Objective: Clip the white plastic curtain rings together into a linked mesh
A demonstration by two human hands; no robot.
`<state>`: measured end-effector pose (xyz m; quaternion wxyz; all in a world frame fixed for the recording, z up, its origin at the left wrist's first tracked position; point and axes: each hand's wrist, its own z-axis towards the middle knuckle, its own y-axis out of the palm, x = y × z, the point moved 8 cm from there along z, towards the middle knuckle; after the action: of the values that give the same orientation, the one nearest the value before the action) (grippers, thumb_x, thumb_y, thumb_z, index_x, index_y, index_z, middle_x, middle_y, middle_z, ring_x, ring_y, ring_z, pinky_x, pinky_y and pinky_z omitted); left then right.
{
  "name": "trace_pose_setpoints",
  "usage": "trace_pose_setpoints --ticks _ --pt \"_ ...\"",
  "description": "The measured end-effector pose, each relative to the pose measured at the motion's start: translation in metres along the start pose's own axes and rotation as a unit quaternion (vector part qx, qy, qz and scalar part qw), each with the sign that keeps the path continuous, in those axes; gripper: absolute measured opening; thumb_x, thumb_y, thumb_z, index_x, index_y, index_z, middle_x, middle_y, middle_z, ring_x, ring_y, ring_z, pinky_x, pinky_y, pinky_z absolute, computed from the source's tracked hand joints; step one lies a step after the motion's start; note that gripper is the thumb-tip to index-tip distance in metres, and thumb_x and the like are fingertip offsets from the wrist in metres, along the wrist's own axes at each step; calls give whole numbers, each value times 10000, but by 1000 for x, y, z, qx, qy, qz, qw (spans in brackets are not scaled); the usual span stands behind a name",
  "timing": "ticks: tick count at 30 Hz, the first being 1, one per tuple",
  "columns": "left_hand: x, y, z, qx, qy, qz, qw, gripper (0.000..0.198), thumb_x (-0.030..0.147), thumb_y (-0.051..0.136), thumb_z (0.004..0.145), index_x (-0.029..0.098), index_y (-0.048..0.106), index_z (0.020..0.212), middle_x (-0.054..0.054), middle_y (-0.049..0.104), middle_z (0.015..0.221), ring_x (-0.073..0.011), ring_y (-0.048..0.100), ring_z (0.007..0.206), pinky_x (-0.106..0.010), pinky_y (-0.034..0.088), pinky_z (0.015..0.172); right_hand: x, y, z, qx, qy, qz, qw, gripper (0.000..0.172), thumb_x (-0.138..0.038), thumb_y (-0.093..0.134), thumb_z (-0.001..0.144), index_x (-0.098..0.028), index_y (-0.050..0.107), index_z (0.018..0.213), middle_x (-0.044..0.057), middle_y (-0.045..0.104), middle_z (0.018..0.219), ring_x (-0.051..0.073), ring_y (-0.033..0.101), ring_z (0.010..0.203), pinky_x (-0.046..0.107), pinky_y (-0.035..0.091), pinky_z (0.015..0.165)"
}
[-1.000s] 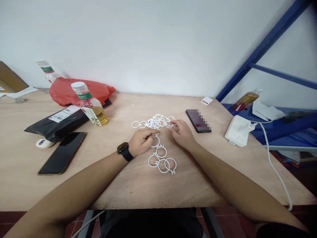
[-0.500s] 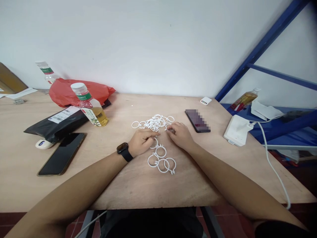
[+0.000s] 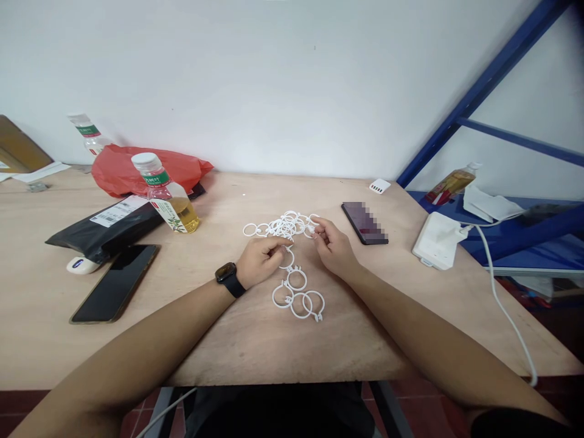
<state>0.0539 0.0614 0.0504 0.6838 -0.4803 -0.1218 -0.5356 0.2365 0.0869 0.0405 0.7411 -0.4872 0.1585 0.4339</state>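
Several white plastic curtain rings (image 3: pixel 297 279) lie on the wooden table, some in a trail towards me and the rest in a tangled pile (image 3: pixel 280 227) farther back. My left hand (image 3: pixel 262 261), with a black watch on its wrist, rests at the top of the trail. Its thumb and index finger are closed on the edge of a curtain ring (image 3: pixel 288 260), partly hidden by the fingers. At the pile's right edge is my right hand (image 3: pixel 336 248), its index finger and thumb apart. The fingertips are close to the outer rings; whether they touch one is unclear.
On the left are a drink bottle (image 3: pixel 182 210), a red plastic bag (image 3: pixel 118 170), a black parcel (image 3: pixel 86 234), a phone (image 3: pixel 114 285) and a small white case (image 3: pixel 82 265). Another phone (image 3: pixel 364 224) and a white power adapter (image 3: pixel 435 240) with a cable are to the right.
My right fingers have drawn slightly up and right and spread apart at the pile's edge. The ring by my left hand has shifted a little to the right.
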Motion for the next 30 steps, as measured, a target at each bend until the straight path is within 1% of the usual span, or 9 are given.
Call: trace_pose_setpoints --ticks 2,4,7,9,13,17,22,26,30 --pt "-1 0 0 4 0 -14 1000 287 94 518 831 156 720 1026 8 710 692 -86 596 569 -190 487 591 -7 3 0 -24 -34 -15 999 291 -195 469 913 -223 609 1167 52 669 986 178 620 822 321 489 777" --pt "-1 1 0 0 4 -30 1000 291 92 505 843 159 714 1034 -15 752 805 -108 669 688 -206 527 673 -10 4 0 -33 -45 -19 998 261 -174 466 898 -217 646 1083 54 674 977 184 620 859 324 487 790" --pt "-1 2 0 -6 12 -32 999 311 82 492 841 167 717 1037 -25 766 871 -132 707 791 -231 547 751 -4 4 0 -27 -18 -16 999 218 -174 510 866 -210 660 1021 36 676 913 161 609 756 304 489 732" --pt "-1 2 0 -5 19 -22 1000 322 76 489 830 168 723 1032 -30 768 885 -137 711 792 -237 550 753 0 4 -1 -25 1 -12 1000 186 -192 538 856 -209 664 993 24 677 871 148 599 704 292 486 699" --pt "1 2 1 -10 32 -9 999 342 72 478 820 164 730 1032 -46 768 929 -146 713 811 -248 550 754 2 6 -1 -37 16 4 999 156 -229 560 863 -207 668 973 16 688 830 143 607 684 280 482 668" --pt "1 3 1 -13 32 -8 999 352 70 482 810 167 727 1043 -45 767 927 -140 705 791 -245 543 734 -6 6 -3 -42 -7 30 999 167 -240 559 876 -206 674 991 8 693 794 130 603 642 262 479 634" --pt "-5 4 0 -9 -11 -19 1000 367 85 510 791 159 690 1102 -14 747 783 -96 617 596 -202 485 585 -24 9 -9 -55 -90 20 994 211 -226 524 896 -226 685 1031 21 707 845 142 626 699 275 495 686" --pt "-4 5 -1 -13 -11 -20 1000 338 88 509 770 152 711 1033 -17 735 760 -90 591 570 -201 464 568 -26 12 -11 -77 -92 8 993 211 -216 505 891 -231 680 1009 30 701 852 156 628 722 292 497 698" --pt "2 3 0 -10 19 -9 1000 323 77 492 740 164 732 937 -21 735 759 -106 620 608 -219 488 611 -24 9 -9 -64 -91 9 994 169 -198 508 862 -222 661 928 25 680 808 158 609 701 295 485 683"
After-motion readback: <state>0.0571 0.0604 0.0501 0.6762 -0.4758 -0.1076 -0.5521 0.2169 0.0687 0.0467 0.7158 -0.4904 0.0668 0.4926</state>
